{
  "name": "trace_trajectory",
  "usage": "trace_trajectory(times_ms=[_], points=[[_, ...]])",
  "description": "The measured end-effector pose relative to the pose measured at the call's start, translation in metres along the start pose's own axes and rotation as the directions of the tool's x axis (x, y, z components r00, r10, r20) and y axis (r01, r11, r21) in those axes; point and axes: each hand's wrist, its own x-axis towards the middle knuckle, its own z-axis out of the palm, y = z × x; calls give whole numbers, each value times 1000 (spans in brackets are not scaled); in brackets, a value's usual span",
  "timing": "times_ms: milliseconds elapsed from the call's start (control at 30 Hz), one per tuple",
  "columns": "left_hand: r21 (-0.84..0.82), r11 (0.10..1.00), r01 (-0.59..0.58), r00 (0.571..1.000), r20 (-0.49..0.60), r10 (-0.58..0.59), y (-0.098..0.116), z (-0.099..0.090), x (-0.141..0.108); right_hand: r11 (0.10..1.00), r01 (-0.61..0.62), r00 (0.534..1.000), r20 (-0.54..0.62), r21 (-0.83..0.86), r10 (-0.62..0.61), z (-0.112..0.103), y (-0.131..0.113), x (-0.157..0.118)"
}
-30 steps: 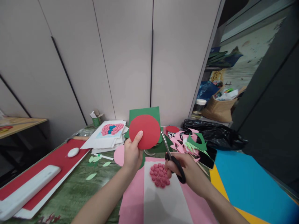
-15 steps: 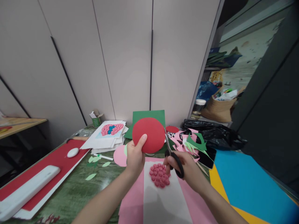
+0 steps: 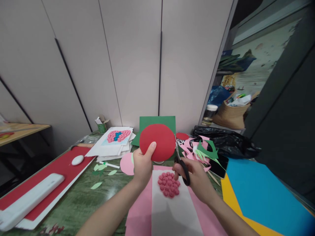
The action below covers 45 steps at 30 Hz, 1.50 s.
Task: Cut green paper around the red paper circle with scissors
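My left hand (image 3: 144,165) pinches a round piece of red paper (image 3: 158,139), thumb on its face, holding it upright above the table. In my right hand (image 3: 193,175) is a pair of scissors (image 3: 184,170) with black handles, fingers through the loops. Its blades point up along the right edge of the red paper; whether they touch it I cannot tell. Below both hands lies a white sheet (image 3: 172,214) bearing a round cluster of pink rolled-paper rosettes (image 3: 169,185). That sheet rests on pink paper (image 3: 140,206).
Pink and green paper scraps (image 3: 200,150) lie right of my hands, beside a black plastic bag (image 3: 228,144). Blue paper (image 3: 263,190) covers yellow paper at the right. Leaf cutouts (image 3: 96,186), a sheet stack (image 3: 98,149) and a long white device (image 3: 34,200) are left.
The scissors have tilted slightly and stay at the red paper's right edge. The red paper looks turned a little in my left hand. Both holds are unchanged.
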Motion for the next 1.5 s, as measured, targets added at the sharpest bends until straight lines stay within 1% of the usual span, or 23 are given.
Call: trace_trajectory(times_ms=[267, 433, 567, 667, 800, 1100, 1267, 1400, 1500], points=[[43, 999, -12, 1000, 9, 12, 0, -3, 4, 999, 19, 1000, -12, -46, -19, 1, 3, 1], [13, 1000, -8, 1000, -6, 8, 1, -1, 4, 993, 33, 999, -28, -112, -37, 0, 5, 0], [14, 1000, -13, 1000, -11, 13, 2, 0, 4, 993, 35, 999, -28, -112, -38, 1, 6, 0], [21, 1000, -18, 1000, -6, 18, 3, 0, 5, 991, 36, 999, -35, -132, -41, 1, 7, 0], [-11, 1000, -13, 1000, 11, 13, 4, -1, 6, 988, 31, 999, -36, -150, -36, 0, 7, -1], [-14, 1000, -4, 1000, 25, 4, 8, -2, 9, 991, 0, 999, -38, -137, -5, 0, 7, 1], [2, 1000, -4, 1000, 26, 4, 10, -1, 10, 986, 15, 999, -28, -165, -20, -2, 7, 1], [9, 1000, -17, 999, 29, 17, 9, -2, 12, 992, -9, 1000, -18, -125, 6, -4, 9, 2], [32, 999, -21, 999, 41, 20, 8, -3, 13, 993, 3, 1000, -15, -115, -5, -5, 11, 3]])
